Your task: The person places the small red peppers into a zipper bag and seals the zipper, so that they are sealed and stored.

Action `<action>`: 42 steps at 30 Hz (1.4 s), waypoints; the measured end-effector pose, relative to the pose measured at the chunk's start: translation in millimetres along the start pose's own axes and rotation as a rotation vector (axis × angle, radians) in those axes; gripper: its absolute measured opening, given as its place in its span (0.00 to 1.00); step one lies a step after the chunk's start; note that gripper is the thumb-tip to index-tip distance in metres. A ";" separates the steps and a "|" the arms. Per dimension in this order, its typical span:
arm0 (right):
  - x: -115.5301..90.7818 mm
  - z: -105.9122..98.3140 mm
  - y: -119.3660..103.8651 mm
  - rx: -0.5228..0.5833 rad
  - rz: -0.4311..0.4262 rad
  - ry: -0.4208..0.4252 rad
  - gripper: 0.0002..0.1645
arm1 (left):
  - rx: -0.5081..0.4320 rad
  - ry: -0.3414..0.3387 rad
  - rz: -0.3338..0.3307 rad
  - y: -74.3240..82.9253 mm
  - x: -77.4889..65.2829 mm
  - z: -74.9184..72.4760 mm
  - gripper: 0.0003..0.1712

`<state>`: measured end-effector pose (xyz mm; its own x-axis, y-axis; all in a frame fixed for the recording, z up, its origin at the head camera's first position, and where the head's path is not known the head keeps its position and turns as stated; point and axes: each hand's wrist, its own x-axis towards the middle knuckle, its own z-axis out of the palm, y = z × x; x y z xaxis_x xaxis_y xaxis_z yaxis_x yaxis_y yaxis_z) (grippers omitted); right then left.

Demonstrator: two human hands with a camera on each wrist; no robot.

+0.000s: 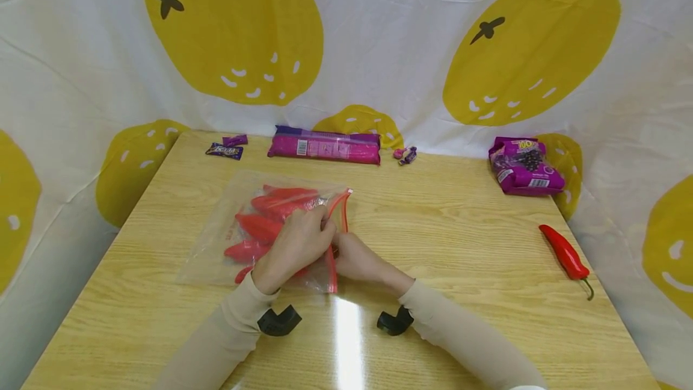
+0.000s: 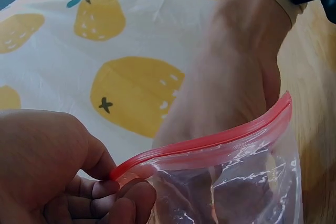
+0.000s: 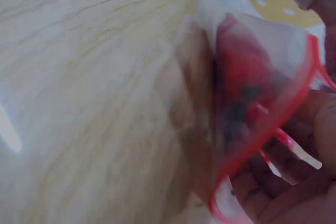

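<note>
A clear zip bag [image 1: 211, 245] with a red zip strip lies on the table, with several red peppers [image 1: 262, 227] inside it. My left hand [image 1: 303, 239] pinches the bag's red rim [image 2: 205, 142] between thumb and fingers, clearly so in the left wrist view. My right hand [image 1: 360, 257] reaches into the bag's mouth from the right. In the right wrist view its fingers [image 3: 257, 182] extend loosely past the rim, beside a pepper [image 3: 239, 51] seen through the film. The head view hides these fingertips behind the left hand and the rim.
One loose red pepper [image 1: 565, 251] lies near the table's right edge. Along the back are a long purple packet [image 1: 330, 146], small wrapped candies [image 1: 405, 154], two small purple wrappers [image 1: 224, 150] and a purple pack [image 1: 525, 167]. A patterned curtain [image 1: 379, 35] hangs behind.
</note>
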<state>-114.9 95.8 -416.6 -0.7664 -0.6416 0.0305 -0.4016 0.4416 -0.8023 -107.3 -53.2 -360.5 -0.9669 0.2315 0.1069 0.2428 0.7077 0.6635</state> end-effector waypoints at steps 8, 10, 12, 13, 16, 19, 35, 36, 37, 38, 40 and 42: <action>-53.7 -56.9 28.5 -0.050 0.046 0.171 0.13 | -0.025 -0.032 -0.031 0.0 -0.4 -1.6 0.10; -73.8 -79.6 40.0 -0.151 0.067 0.254 0.13 | -0.037 -0.032 -0.032 -0.4 -0.6 -2.3 0.10; -95.4 -104.0 52.5 -0.286 0.092 0.350 0.13 | -0.048 -0.029 -0.030 -1.1 -0.7 -3.0 0.10; -107.0 -116.9 59.5 -0.355 0.112 0.401 0.14 | -0.047 -0.024 -0.024 -1.4 -0.5 -3.1 0.10; -142.7 -154.3 81.0 -0.555 0.206 0.538 0.14 | -0.040 -0.017 -0.015 -2.2 0.4 -3.4 0.10; -178.0 -185.9 99.4 -0.723 0.327 0.646 0.14 | -0.035 -0.021 -0.017 -2.9 0.8 -3.4 0.10; -276.1 -232.4 135.1 -0.711 1.053 0.420 0.24 | -0.047 0.002 0.010 -5.0 1.2 -1.8 0.12; -276.6 -232.7 135.5 -0.701 1.064 0.410 0.24 | -0.050 0.002 0.009 -5.0 1.0 -1.9 0.12; -276.8 -232.7 135.9 -0.694 1.067 0.406 0.24 | -0.054 0.000 0.009 -4.9 0.8 -2.1 0.12; -276.9 -232.4 136.4 -0.687 1.066 0.408 0.24 | -0.052 0.000 0.009 -4.6 0.6 -2.2 0.12; -276.6 -231.2 137.5 -0.690 1.046 0.419 0.23 | -0.053 -0.001 0.006 -4.3 0.2 -2.7 0.12; -276.0 -230.6 138.2 -0.690 1.031 0.426 0.23 | -0.054 -0.002 0.005 -4.2 -0.1 -3.0 0.12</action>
<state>-74.5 478.6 -398.5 -0.9196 0.3730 -0.1231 0.3859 0.9164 -0.1059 -108.4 -58.2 -361.0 -0.9657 0.2359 0.1089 0.2427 0.6695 0.7020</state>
